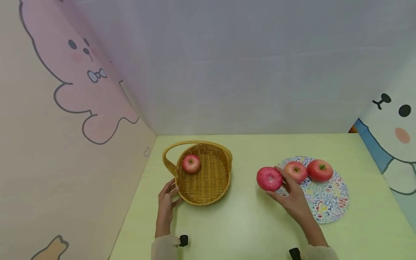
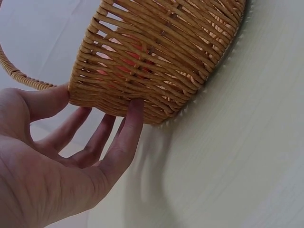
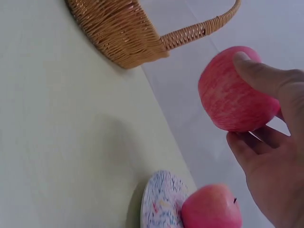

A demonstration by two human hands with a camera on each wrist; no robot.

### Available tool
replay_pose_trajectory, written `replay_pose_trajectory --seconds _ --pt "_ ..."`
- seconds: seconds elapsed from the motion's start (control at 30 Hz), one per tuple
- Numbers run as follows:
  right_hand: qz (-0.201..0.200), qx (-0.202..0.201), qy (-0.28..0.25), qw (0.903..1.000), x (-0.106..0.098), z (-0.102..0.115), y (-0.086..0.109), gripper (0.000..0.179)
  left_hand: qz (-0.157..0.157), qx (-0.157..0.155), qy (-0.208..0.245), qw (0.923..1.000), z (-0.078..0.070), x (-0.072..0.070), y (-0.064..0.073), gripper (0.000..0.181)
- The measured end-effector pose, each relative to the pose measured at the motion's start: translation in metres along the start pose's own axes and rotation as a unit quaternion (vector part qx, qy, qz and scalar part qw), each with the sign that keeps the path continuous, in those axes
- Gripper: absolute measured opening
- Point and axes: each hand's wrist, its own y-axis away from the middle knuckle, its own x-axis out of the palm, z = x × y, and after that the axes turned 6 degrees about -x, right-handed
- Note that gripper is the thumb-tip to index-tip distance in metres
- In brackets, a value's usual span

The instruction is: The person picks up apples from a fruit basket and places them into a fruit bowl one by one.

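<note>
My right hand (image 1: 294, 198) holds a red apple (image 1: 269, 178) between thumb and fingers, raised over the table by the plate's left edge. In the right wrist view the thumb lies along the apple's (image 3: 230, 92) side, with fingers beneath it. The round wicker basket (image 1: 208, 180) stands to the left, with one apple (image 1: 191, 164) inside at its left. My left hand (image 1: 166, 202) rests its fingertips on the basket's left outer side; in the left wrist view the thumb touches by the rim of the basket (image 2: 156, 61) and a fingertip touches the weave lower down.
A round speckled plate (image 1: 328, 202) at the right carries two apples, a paler one (image 1: 295, 172) and a redder one (image 1: 320, 170). The basket's arched handle (image 1: 195, 142) leans toward the back. A grey-white wall (image 1: 247, 90) borders the table's far edge; patterned walls stand at both sides.
</note>
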Motion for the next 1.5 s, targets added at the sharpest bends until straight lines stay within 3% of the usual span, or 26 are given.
replay_pose_trajectory --seconds 0.33,0.47,0.6,0.73,0.87,1.2,1.5 --pt "-0.109 0.065 0.023 0.9916 -0.019 -0.01 0.023 0.093 -0.006 -0.001 0.004 1.0 -0.002 0.002 0.0 0.048" --pt "-0.192 0.098 -0.002 0.9766 -0.02 -0.013 0.028 0.093 -0.001 -0.002 0.003 1.0 -0.001 0.002 -0.001 0.048" --pt "-0.269 0.092 -0.022 0.9584 -0.019 -0.018 0.031 0.09 -0.004 -0.004 0.003 1.0 0.0 0.001 -0.002 0.048" --pt "-0.318 0.081 -0.02 0.9444 -0.018 -0.026 0.035 0.091 -0.007 -0.005 0.004 1.0 0.0 0.001 -0.002 0.048" --pt "-0.359 0.103 -0.013 0.9274 -0.021 -0.036 0.038 0.089 -0.007 -0.005 0.005 1.0 0.0 0.002 -0.002 0.049" --pt "-0.406 0.209 -0.041 0.8887 -0.038 -0.043 0.037 0.085 -0.011 -0.004 0.005 0.9999 -0.001 0.004 -0.002 0.048" --pt "-0.395 0.258 -0.01 0.8815 -0.041 -0.05 0.041 0.086 -0.009 -0.001 0.001 1.0 -0.001 0.002 0.0 0.049"
